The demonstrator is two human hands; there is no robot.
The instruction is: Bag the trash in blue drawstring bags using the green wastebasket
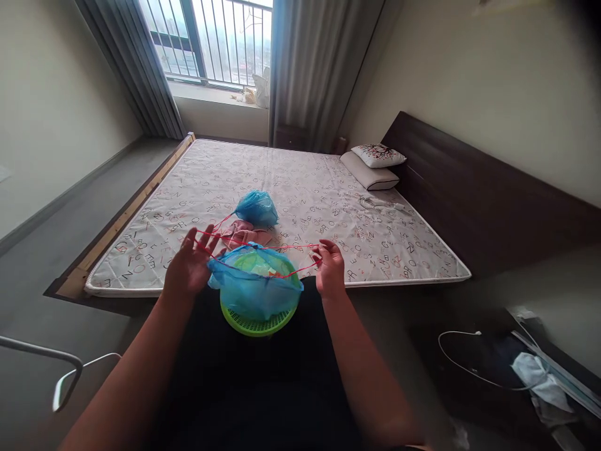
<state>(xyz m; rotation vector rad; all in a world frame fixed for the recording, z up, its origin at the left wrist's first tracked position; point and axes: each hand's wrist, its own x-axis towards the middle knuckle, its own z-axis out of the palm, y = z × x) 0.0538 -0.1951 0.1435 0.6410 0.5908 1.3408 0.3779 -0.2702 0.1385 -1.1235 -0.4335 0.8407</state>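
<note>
A blue plastic bag (263,294) with red drawstrings sits in a green mesh basket (253,327) in front of my lap, its mouth gathered partly open over pale scraps. My left hand (188,266) is at the bag's left, fingers partly spread, with the red drawstring looped over them. On the other side my right hand (330,266) pinches the drawstring between thumb and fingers, pulling it taut. Just beyond lie a pink cloth (244,233) and a second bundled blue bag (257,208) with red strings, both on the mattress.
The patterned mattress (305,188) fills the middle, with two pillows (373,168) by the dark headboard (469,181). A bent metal tube (47,354) juts in from the left. To the right, a white cable (462,369) and a crumpled white cloth (535,376) lie on a dark surface.
</note>
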